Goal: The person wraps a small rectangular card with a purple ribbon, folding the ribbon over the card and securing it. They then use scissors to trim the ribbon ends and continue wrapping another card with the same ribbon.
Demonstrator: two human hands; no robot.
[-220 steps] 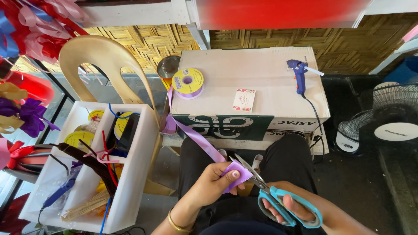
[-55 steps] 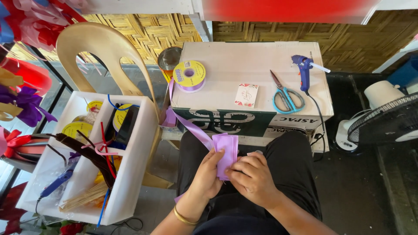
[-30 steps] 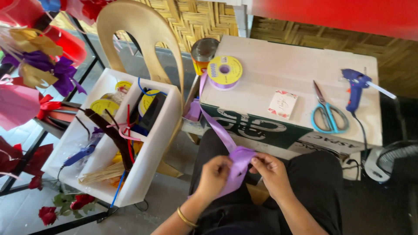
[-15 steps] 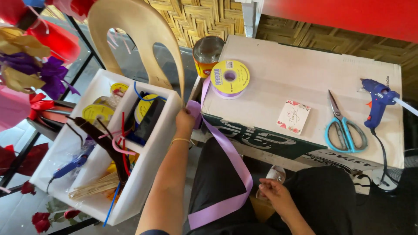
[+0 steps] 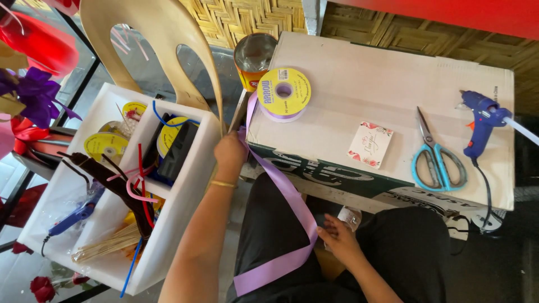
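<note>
Head view: left hand pinches lilac ribbon below the spool on the cardboard box; right hand grips its lower length over the lap. A hard tug could likely drag the spool off.

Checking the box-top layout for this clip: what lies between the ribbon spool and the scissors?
In the head view, a small floral card lies on the cardboard box between the ribbon spool and the scissors; nothing else sits there.
</note>
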